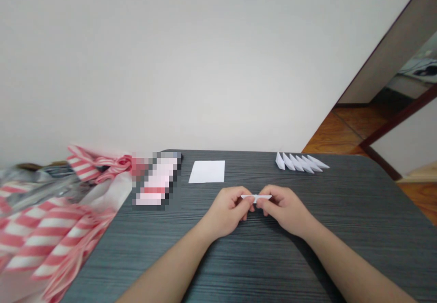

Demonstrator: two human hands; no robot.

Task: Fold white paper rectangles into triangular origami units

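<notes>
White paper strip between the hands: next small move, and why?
Probably run a firm crease along the small folded white paper strip, pinched by the left hand and right hand. Both hands hold it close together at its middle, and the row of pointed folded white paper pieces at the far table edge shows sharply folded shapes.

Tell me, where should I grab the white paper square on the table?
Probably best to pinch a corner of the white paper square, coming from the near side, where the left hand is closest. It lies flat on the dark table, so no part sticks up, and a corner should be easiest to lift.
</notes>
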